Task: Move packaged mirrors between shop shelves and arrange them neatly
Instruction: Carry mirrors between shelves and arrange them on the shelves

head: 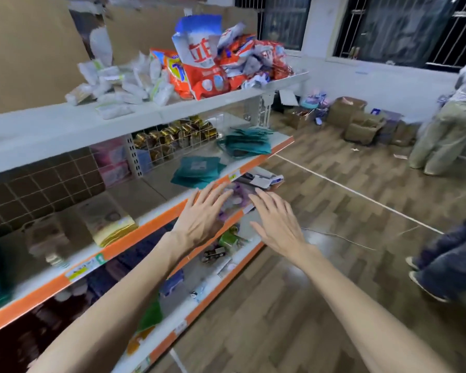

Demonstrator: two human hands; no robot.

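Metal shelving (pixel 151 232) with orange edge strips is filling the left side. Wood-look floor (pixel 307 292) is running right, where brown cardboard boxes (pixel 361 125) are sitting by the wall. Up top, crinkly orange and blue-white bags (pixel 199 74) are showing big red print, too blurry to read, beside soft white packets (pixel 119 82). Below, a wire basket (pixel 170 141) is holding shiny gold stuff behind flat teal packs (pixel 197 168). The mirrors (pixel 237 195), purple in clear wrap, are lying 1 shelf lower, near its front edge. The left hand (pixel 202 214) and right hand (pixel 277 222) are hovering over them, fingers spread wide, gripping nothing.
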